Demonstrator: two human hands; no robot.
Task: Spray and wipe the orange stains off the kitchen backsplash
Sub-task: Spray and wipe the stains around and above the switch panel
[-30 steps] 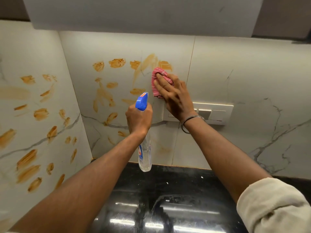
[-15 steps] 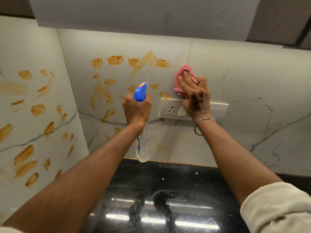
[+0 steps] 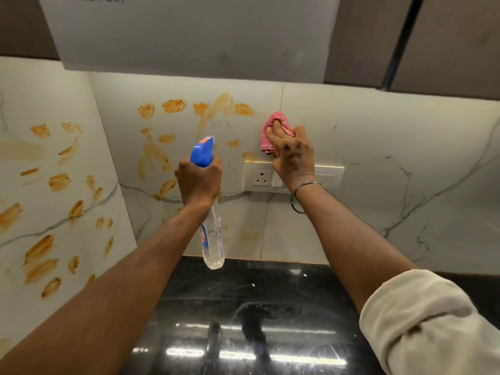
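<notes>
My left hand (image 3: 198, 180) grips the neck of a clear spray bottle (image 3: 212, 239) with a blue trigger head (image 3: 203, 151), held upright in front of the back wall. My right hand (image 3: 293, 155) holds a pink cloth (image 3: 270, 131) and presses it against the pale marble backsplash (image 3: 378, 158) just above the socket plate. Orange stains (image 3: 173, 106) dot the back wall left of the cloth, and several more orange stains (image 3: 40, 250) cover the left side wall. The tile right of the cloth shows only grey veins.
A cream switch and socket plate (image 3: 262, 177) sits on the wall under my right hand. A glossy black countertop (image 3: 243, 320) runs below. A grey cabinet (image 3: 189, 33) overhangs the wall above, with darker cabinets (image 3: 446, 41) to the right.
My right hand carried the pink cloth rightwards along the back wall, from over the stains to the tile seam above the socket. My left hand kept holding the bottle.
</notes>
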